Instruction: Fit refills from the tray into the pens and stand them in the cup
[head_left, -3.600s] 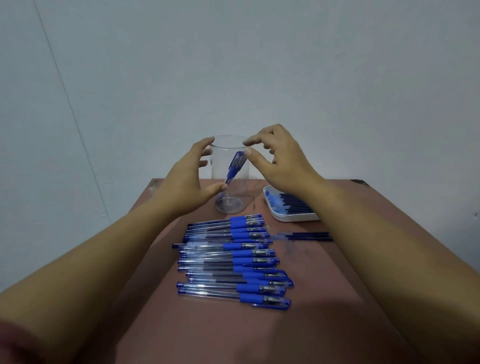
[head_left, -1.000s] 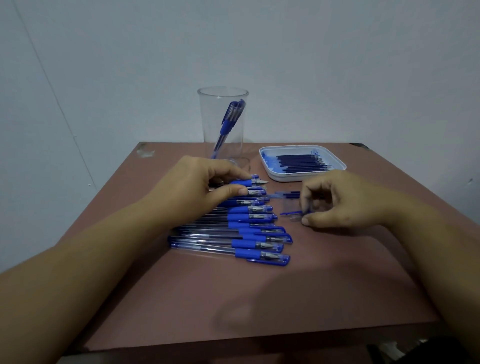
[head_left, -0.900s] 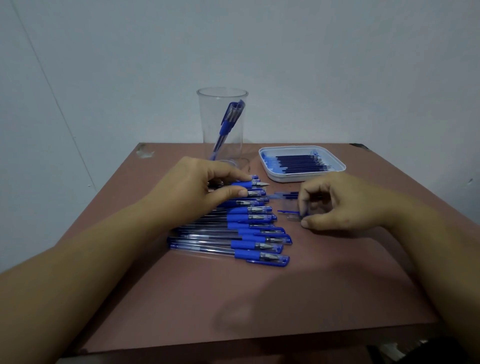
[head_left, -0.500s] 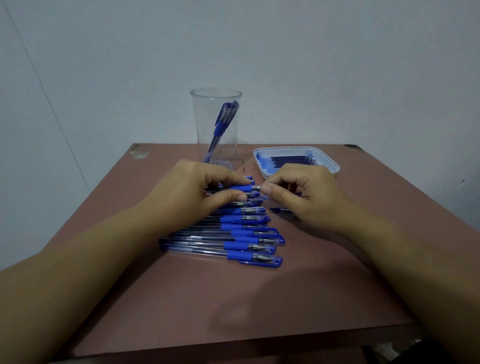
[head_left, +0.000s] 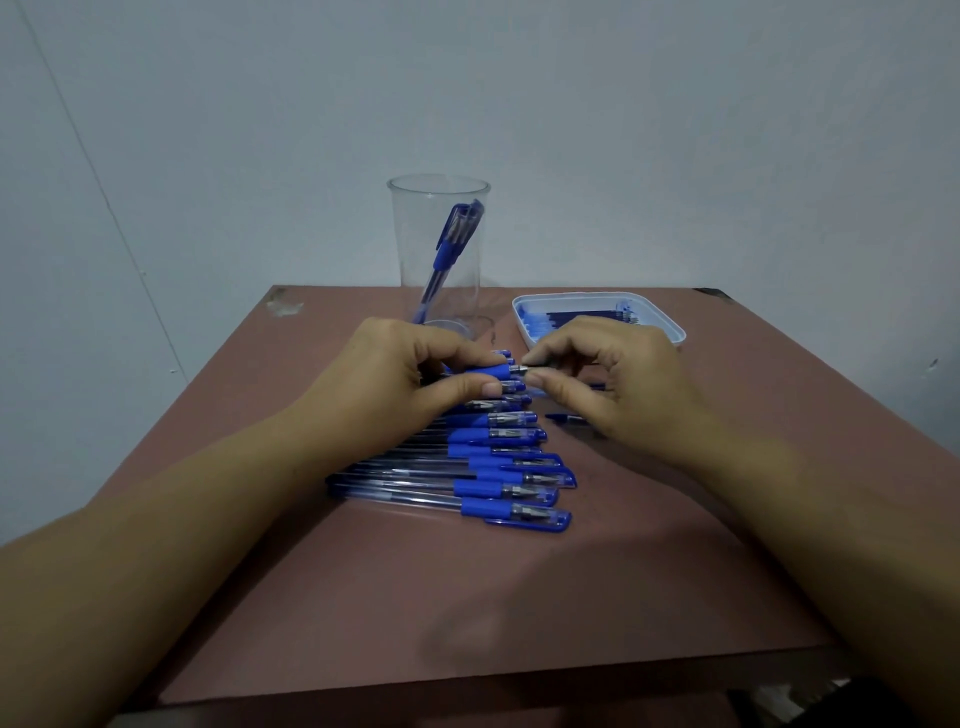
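1. Head view: the clear cup (head_left: 439, 249) stands at the far edge of the brown table (head_left: 467, 597), close to the wall (head_left: 675, 130). One blue pen (head_left: 451, 244) leans inside it, its top against the right side below the rim.
2. To the right of the cup and apart from it, the white tray (head_left: 675, 332) lies along the same far edge, with dark refills (head_left: 587, 315) in it.
3. Just in front of the cup, the left hand (head_left: 395, 384) grips the held pen (head_left: 493, 372) by its blue sleeve, thumb beneath and fingers curled over. The held pen lies level, tip to the right.
4. In front of the cup and to its right, the right hand (head_left: 618, 379) pinches a thin dark refill (head_left: 540, 367) between thumb and forefinger, right at the pen's metal tip. Its other fingers are curled under, and the hand hides part of the tray's near rim.
5. From the cup's foot towards the viewer runs a row of pens (head_left: 493, 467), side by side, tips right, its far end under the left hand.
6. A loose refill (head_left: 566, 417) lies just right of that row, beside the right wrist.
7. On the viewer's side of the row, brown tabletop stretches to the near edge. Left of the cup, a strip of surface reaches the left edge, with a chipped patch (head_left: 283, 306) at the far corner.
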